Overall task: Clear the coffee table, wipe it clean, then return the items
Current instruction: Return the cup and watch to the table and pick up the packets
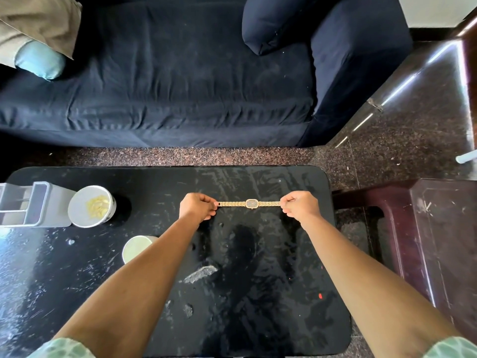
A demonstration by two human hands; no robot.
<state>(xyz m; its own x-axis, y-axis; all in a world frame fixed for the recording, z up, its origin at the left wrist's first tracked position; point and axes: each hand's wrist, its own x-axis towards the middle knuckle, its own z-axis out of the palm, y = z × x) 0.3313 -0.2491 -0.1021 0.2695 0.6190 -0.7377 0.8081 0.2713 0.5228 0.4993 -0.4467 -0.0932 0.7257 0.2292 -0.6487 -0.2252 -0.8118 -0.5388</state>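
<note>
Dark table point(284, 280); left hand point(197, 206), right hand point(300, 205) hide watch point(251, 203) ends, seemingly pinched.

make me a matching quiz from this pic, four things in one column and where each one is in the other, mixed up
1 watch
2 grey organizer
3 cup with yellow bits
4 dark cushion

a on the sofa
b at the table's left edge
c stretched between left hand and right hand
d just right of the grey organizer

Pairs: 1-c, 2-b, 3-d, 4-a
</note>
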